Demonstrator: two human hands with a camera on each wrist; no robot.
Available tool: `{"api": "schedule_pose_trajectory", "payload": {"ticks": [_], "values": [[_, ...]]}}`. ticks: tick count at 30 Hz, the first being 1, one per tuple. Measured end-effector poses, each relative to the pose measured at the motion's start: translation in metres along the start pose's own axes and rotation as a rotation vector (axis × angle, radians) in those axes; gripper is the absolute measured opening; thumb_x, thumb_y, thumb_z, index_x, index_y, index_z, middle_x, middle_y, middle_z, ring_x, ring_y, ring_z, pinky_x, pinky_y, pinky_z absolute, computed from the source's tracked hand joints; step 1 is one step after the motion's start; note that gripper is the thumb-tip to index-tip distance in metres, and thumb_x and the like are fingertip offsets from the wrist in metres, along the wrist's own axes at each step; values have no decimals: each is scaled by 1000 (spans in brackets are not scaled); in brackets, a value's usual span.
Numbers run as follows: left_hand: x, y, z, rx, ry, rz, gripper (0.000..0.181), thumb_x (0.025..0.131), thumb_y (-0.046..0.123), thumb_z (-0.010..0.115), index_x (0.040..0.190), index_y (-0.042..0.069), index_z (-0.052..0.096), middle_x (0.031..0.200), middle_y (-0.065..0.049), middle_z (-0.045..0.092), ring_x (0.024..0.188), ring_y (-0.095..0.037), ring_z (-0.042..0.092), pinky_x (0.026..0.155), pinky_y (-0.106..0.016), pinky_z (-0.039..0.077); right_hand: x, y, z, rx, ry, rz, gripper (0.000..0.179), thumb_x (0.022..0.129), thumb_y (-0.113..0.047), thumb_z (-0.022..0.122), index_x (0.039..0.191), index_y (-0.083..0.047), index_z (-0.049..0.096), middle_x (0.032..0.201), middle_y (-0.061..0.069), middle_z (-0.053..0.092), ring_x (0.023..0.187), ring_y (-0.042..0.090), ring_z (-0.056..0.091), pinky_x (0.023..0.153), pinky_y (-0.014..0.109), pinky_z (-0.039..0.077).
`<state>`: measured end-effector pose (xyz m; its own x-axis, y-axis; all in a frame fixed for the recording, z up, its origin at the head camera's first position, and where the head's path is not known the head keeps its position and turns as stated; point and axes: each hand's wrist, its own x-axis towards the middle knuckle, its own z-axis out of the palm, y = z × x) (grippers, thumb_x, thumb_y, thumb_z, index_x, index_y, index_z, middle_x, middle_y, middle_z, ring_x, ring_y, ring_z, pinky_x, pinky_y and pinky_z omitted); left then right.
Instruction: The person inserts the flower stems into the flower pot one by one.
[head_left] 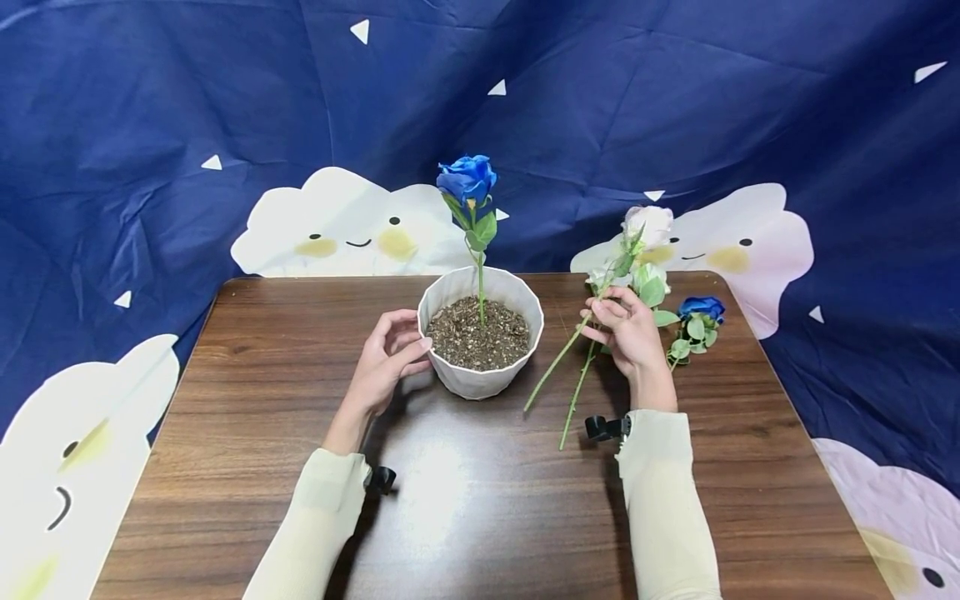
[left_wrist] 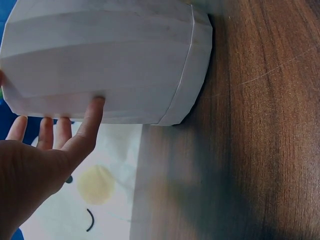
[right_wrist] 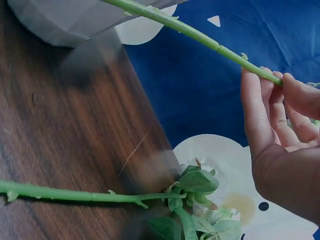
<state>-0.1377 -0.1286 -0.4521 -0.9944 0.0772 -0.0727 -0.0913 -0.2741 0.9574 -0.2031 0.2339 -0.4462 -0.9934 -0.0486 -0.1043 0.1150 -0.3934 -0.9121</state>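
Note:
A white faceted flowerpot [head_left: 480, 383] holds dark soil, with a blue rose [head_left: 467, 179] standing upright in it. My left hand [head_left: 386, 354] touches the pot's left side, thumb near the rim; in the left wrist view its fingertips rest against the pot wall [left_wrist: 125, 70]. With thumb and fingers my right hand [head_left: 630, 329] pinches the green stem of a white rose [head_left: 648, 225]. This rose is tilted, its bloom up and away and its stem end towards the pot. In the right wrist view, the pinched stem [right_wrist: 200, 41] is above the table.
Under the right hand another white rose lies on the wooden table [head_left: 487, 517], its stem [head_left: 577, 400] pointing towards me. To its right lies a second blue rose [head_left: 701, 310] with green leaves. A blue cloth [head_left: 555, 125] with white clouds hangs behind the table.

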Motion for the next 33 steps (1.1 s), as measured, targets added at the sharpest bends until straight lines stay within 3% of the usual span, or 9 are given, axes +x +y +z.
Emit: {"api": "schedule_pose_trajectory", "payload": {"ticks": [7, 16, 33], "values": [[0, 0, 0, 2, -2, -1, 52, 92, -3, 65, 139, 1, 43, 131, -16, 50, 103, -17, 59, 93, -60, 55, -3, -7, 4, 86, -32, -33, 12, 100, 3, 57, 103, -3, 47, 93, 9, 72, 87, 23, 72, 80, 39, 63], [0, -1, 0, 1, -4, -1, 52, 92, -3, 65, 139, 1, 43, 132, -15, 50, 104, -17, 59, 94, -63, 53, -4, -21, 12, 81, -60, -78, 12, 102, 4, 52, 104, -2, 41, 92, 9, 71, 85, 22, 73, 78, 36, 64], [1, -1, -1, -5, -3, 0, 52, 92, -3, 65, 139, 1, 43, 129, -15, 50, 103, -17, 59, 91, -56, 58, -6, -41, 35, 238, -97, -174, 15, 101, 6, 53, 104, -1, 41, 88, 18, 71, 78, 27, 71, 69, 44, 64]]}}
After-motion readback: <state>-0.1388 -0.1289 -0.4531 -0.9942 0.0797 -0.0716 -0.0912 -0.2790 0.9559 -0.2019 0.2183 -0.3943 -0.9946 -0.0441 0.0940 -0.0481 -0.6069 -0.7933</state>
